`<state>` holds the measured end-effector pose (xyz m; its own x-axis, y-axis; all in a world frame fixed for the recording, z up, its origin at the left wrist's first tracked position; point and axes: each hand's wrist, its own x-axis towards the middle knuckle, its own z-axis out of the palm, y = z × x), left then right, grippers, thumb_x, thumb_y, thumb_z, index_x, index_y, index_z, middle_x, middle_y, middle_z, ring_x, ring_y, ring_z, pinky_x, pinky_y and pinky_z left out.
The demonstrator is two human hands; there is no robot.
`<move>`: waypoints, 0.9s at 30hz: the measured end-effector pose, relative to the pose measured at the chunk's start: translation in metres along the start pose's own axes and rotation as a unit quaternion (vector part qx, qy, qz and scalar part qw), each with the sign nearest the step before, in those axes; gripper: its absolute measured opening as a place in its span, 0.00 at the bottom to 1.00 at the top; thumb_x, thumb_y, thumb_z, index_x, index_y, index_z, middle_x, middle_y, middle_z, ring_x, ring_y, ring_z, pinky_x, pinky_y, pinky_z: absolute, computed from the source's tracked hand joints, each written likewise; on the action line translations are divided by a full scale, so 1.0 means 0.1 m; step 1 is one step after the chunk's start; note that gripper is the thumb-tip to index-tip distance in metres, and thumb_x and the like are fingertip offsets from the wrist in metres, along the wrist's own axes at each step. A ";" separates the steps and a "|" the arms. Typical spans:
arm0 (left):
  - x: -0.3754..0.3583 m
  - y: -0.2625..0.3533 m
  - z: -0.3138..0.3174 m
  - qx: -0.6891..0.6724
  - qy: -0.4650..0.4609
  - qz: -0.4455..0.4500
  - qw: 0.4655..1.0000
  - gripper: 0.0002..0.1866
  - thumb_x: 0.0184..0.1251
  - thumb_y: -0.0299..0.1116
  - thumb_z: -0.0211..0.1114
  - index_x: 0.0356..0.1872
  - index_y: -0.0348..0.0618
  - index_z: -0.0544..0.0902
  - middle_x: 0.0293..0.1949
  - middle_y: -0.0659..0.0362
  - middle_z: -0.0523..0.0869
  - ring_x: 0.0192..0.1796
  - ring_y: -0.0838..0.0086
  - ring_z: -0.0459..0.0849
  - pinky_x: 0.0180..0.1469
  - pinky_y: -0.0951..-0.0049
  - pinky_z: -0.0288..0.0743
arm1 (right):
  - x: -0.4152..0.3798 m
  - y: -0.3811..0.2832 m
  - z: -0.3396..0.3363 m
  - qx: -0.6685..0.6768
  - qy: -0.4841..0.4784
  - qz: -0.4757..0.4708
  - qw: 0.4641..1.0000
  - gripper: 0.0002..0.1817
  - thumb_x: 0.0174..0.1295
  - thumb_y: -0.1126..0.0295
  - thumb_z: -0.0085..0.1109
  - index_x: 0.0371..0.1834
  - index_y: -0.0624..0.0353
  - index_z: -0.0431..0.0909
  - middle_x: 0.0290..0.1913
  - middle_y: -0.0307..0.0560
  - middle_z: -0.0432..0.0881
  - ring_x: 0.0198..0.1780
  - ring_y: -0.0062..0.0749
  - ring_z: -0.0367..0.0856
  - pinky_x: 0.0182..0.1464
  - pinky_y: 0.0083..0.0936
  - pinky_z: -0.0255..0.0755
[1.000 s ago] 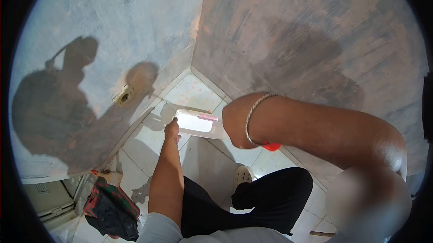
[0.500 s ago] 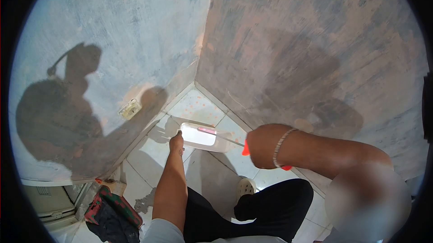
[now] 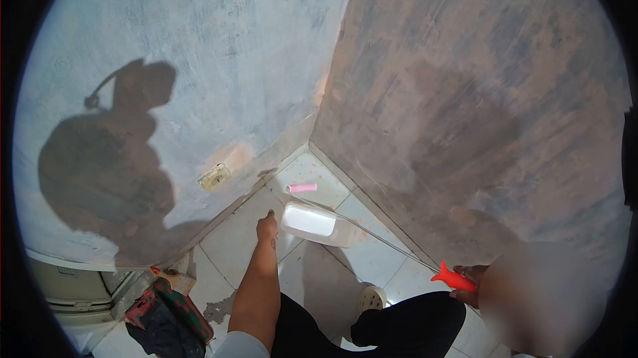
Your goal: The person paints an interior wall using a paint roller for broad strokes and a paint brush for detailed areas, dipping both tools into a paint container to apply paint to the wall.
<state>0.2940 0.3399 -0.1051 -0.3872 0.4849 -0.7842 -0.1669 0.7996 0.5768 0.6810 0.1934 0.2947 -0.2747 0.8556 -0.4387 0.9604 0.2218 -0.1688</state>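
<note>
My right hand [image 3: 473, 277] is closed around the red handle of a small paint roller [image 3: 455, 280]. The roller's long thin metal rod reaches across to its pink sleeve [image 3: 303, 188], which is raised clear of the paint, just beyond the tray. A pale, see-through plastic paint tray [image 3: 339, 230] with white paint in it stands at the corner of the tiled floor. My left hand [image 3: 267, 226] is beside the tray's left end, a small gap away, thumb stretched upward and nothing visible in it. Its other fingers are partly hidden.
Two patchy plastered walls meet ahead, the bluish left wall [image 3: 266, 59] and brownish right wall [image 3: 465, 92]. An uncovered wall socket [image 3: 214, 177] is low on the left. A dark bag [image 3: 169, 321] and an orange-handled brush [image 3: 178, 279] are at lower left.
The roller's sleeve has come up out of the tray, and my right hand has drawn back right and down with the handle. My left hand has let go of the tray's end.
</note>
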 end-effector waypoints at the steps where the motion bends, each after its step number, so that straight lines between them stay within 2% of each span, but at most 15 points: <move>1: 0.14 -0.07 0.03 -0.001 0.008 -0.001 1.000 0.33 0.69 0.52 0.54 0.48 0.21 0.78 0.43 0.39 0.83 0.46 0.54 0.81 0.48 0.60 0.73 | 0.00 0.09 0.16 0.009 0.048 -0.030 0.998 0.24 0.55 0.57 0.66 0.50 0.63 0.80 0.36 0.53 0.85 0.35 0.47 0.85 0.37 0.34 0.79; 3: 0.39 -0.20 0.05 -0.035 0.013 0.079 0.996 0.31 0.69 0.50 0.56 0.48 0.21 0.78 0.47 0.37 0.82 0.49 0.52 0.81 0.54 0.60 0.71 | 0.11 0.14 0.33 0.012 0.067 -0.045 0.997 0.23 0.55 0.58 0.66 0.49 0.63 0.79 0.36 0.53 0.84 0.34 0.47 0.85 0.36 0.35 0.79; 8: 0.35 -0.17 0.18 -0.041 -0.015 0.098 0.994 0.31 0.67 0.48 0.58 0.52 0.21 0.76 0.52 0.35 0.80 0.56 0.49 0.79 0.57 0.60 0.70 | 0.34 0.31 0.70 -0.013 0.126 -0.024 0.992 0.22 0.54 0.62 0.66 0.49 0.61 0.74 0.39 0.54 0.83 0.32 0.50 0.84 0.35 0.39 0.79; 10: 0.28 -0.16 0.19 0.030 -0.063 0.143 0.987 0.31 0.66 0.47 0.59 0.55 0.22 0.75 0.54 0.35 0.80 0.58 0.49 0.78 0.58 0.61 0.70 | 0.37 0.57 0.76 -0.063 0.144 -0.062 0.986 0.25 0.54 0.61 0.66 0.50 0.65 0.71 0.39 0.53 0.83 0.31 0.46 0.85 0.30 0.37 0.79; 11: 0.27 -0.18 0.21 0.025 -0.061 0.175 0.982 0.31 0.66 0.47 0.60 0.55 0.23 0.75 0.53 0.36 0.80 0.58 0.49 0.79 0.58 0.61 0.70 | 0.36 0.74 0.86 -0.068 0.171 -0.082 0.980 0.26 0.54 0.60 0.67 0.51 0.63 0.71 0.39 0.53 0.83 0.31 0.47 0.84 0.30 0.38 0.79; 12: 0.25 -0.20 0.21 0.020 -0.058 0.205 0.977 0.30 0.65 0.46 0.60 0.55 0.24 0.76 0.53 0.36 0.81 0.58 0.50 0.79 0.58 0.62 0.70 | 0.38 0.88 0.97 -0.049 0.168 -0.051 0.983 0.27 0.55 0.57 0.68 0.52 0.60 0.72 0.41 0.54 0.83 0.31 0.48 0.84 0.30 0.38 0.79; 14: 0.03 -0.05 0.10 0.090 -0.051 0.184 0.977 0.30 0.65 0.46 0.61 0.55 0.26 0.76 0.52 0.37 0.82 0.58 0.52 0.80 0.57 0.63 0.71 | 0.55 1.13 1.35 -0.041 0.242 -0.082 0.966 0.27 0.55 0.56 0.68 0.53 0.58 0.72 0.43 0.55 0.84 0.31 0.49 0.85 0.30 0.39 0.79; 18: -0.03 -0.07 0.00 0.068 -0.038 0.185 0.980 0.29 0.64 0.46 0.61 0.54 0.27 0.77 0.50 0.39 0.83 0.55 0.53 0.82 0.54 0.64 0.73 | 1.24 1.26 2.21 0.007 0.335 -0.140 0.932 0.29 0.53 0.59 0.70 0.55 0.62 0.71 0.44 0.57 0.84 0.30 0.49 0.85 0.30 0.38 0.79; 19: -0.10 -0.08 -0.06 0.098 -0.027 0.195 0.975 0.28 0.64 0.46 0.61 0.53 0.27 0.78 0.47 0.40 0.84 0.50 0.55 0.83 0.51 0.64 0.74 | 1.34 1.22 2.36 0.050 0.368 -0.172 0.913 0.31 0.53 0.60 0.71 0.56 0.63 0.71 0.44 0.58 0.84 0.30 0.49 0.85 0.30 0.37 0.80; 20: -0.16 -0.09 -0.13 0.129 -0.015 0.203 0.971 0.27 0.64 0.46 0.61 0.51 0.27 0.79 0.43 0.42 0.85 0.45 0.57 0.85 0.47 0.64 0.75 | 1.43 1.22 2.47 0.062 0.359 -0.184 0.913 0.31 0.53 0.60 0.71 0.56 0.63 0.71 0.44 0.58 0.84 0.30 0.49 0.85 0.30 0.37 0.80; 21: -0.25 -0.04 -0.22 0.132 0.000 0.193 0.972 0.27 0.64 0.46 0.61 0.51 0.27 0.79 0.43 0.42 0.85 0.45 0.57 0.85 0.47 0.64 0.75 | 1.52 1.18 2.55 0.069 0.366 -0.206 0.905 0.32 0.52 0.61 0.71 0.57 0.64 0.70 0.43 0.58 0.84 0.30 0.49 0.85 0.29 0.36 0.79; 23: -0.43 0.00 -0.39 0.181 -0.036 0.155 0.970 0.26 0.64 0.46 0.62 0.48 0.28 0.79 0.36 0.47 0.85 0.35 0.63 0.83 0.40 0.64 0.75 | 1.53 1.11 2.68 0.087 0.359 -0.231 0.900 0.33 0.52 0.62 0.72 0.58 0.66 0.70 0.43 0.58 0.84 0.30 0.48 0.85 0.29 0.36 0.79; 25: -0.32 -0.12 -0.46 0.170 -0.025 0.142 0.975 0.25 0.64 0.46 0.62 0.46 0.28 0.80 0.34 0.48 0.84 0.33 0.65 0.81 0.38 0.65 0.74 | 1.43 1.12 2.68 0.104 0.210 -0.153 0.960 0.32 0.53 0.62 0.70 0.58 0.66 0.70 0.44 0.60 0.83 0.31 0.48 0.85 0.30 0.35 0.80; 27: -0.28 -0.09 -0.45 0.158 -0.029 0.134 0.978 0.25 0.63 0.46 0.63 0.45 0.27 0.79 0.31 0.49 0.83 0.32 0.66 0.81 0.37 0.65 0.74 | 1.36 1.16 2.77 0.094 0.209 -0.161 0.960 0.32 0.52 0.63 0.71 0.59 0.65 0.70 0.43 0.58 0.84 0.33 0.49 0.85 0.32 0.35 0.80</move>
<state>0.2652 0.3033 -0.0782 -0.3251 0.7044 -0.6309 0.2260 0.7057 0.6715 0.7421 0.2057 -0.0289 -0.4750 0.8786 0.0481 0.7932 0.4512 -0.4090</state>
